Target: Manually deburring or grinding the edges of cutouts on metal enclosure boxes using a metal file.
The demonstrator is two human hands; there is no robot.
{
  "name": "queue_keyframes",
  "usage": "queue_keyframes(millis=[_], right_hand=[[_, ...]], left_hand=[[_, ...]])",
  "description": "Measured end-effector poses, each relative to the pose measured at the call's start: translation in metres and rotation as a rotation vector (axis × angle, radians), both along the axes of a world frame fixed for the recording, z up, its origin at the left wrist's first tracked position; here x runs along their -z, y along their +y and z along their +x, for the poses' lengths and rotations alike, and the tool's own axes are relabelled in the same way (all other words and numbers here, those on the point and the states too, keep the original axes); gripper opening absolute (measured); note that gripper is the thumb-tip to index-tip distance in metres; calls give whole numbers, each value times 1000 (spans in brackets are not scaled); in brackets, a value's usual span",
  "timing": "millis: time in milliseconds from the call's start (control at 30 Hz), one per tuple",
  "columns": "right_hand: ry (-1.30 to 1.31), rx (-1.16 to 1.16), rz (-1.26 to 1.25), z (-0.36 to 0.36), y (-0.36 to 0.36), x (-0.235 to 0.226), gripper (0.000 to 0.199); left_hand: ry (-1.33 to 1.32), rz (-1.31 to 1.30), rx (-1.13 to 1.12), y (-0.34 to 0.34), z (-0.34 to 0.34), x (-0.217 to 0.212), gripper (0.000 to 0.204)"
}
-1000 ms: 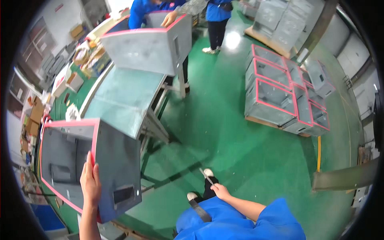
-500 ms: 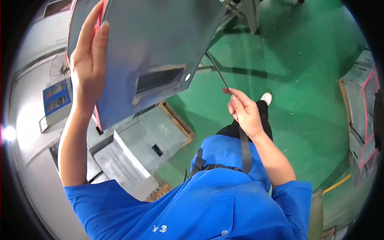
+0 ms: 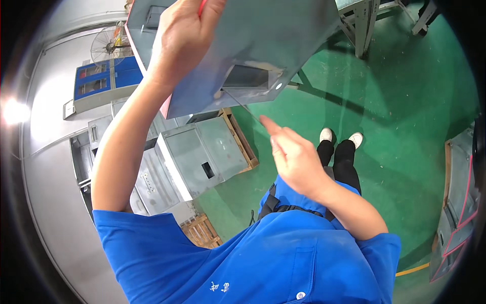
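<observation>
A large grey metal cabinet panel (image 3: 283, 45) stands tilted in front of me, with red along its left edge. Near its lower edge is a rectangular cutout (image 3: 246, 77) with pale, rough patches around it. My left hand (image 3: 185, 38) is closed at the panel's upper left, a bit of red showing between thumb and fingers; its fingertips are partly out of view. My right hand (image 3: 296, 157) grips a thin, rod-like tool (image 3: 242, 104), forefinger stretched along it. The tool's far end reaches the cutout's lower left corner; its handle is hidden in my hand.
Grey metal cabinets (image 3: 223, 144) on wooden pallets lie at the left. Behind them stand a blue-framed cabinet (image 3: 96, 83) and a fan (image 3: 109, 46). More red-edged grey panels (image 3: 455, 207) are at the right. A metal stand (image 3: 362, 28) rises from the green floor (image 3: 400, 152).
My right hand has moved left and brought the tool from the panel's right edge to the cutout. My left hand and the panel sit further right in view. Both my feet now show.
</observation>
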State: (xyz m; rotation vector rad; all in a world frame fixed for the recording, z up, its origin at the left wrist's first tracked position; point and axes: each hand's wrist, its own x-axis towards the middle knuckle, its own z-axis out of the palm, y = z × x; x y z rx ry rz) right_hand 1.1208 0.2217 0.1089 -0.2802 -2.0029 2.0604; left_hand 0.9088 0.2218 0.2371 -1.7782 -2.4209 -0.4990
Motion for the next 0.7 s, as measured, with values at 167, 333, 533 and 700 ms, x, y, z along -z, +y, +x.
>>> queue_keyframes(millis=[167, 333, 533, 700], right_hand=[[-36, -32, 364, -22, -3, -29, 50], [-8, -20, 402, -5, -6, -37, 50], [-59, -64, 564, -6, -6, -47, 52], [-9, 36, 694, -27, -11, -47, 53]], left_hand=[[18, -15, -52, 7, 9, -5, 35], [-21, -13, -76, 3, 10, -5, 35], [-15, 14, -76, 3, 7, -2, 35], [-39, -58, -110, 9, 20, -12, 35]])
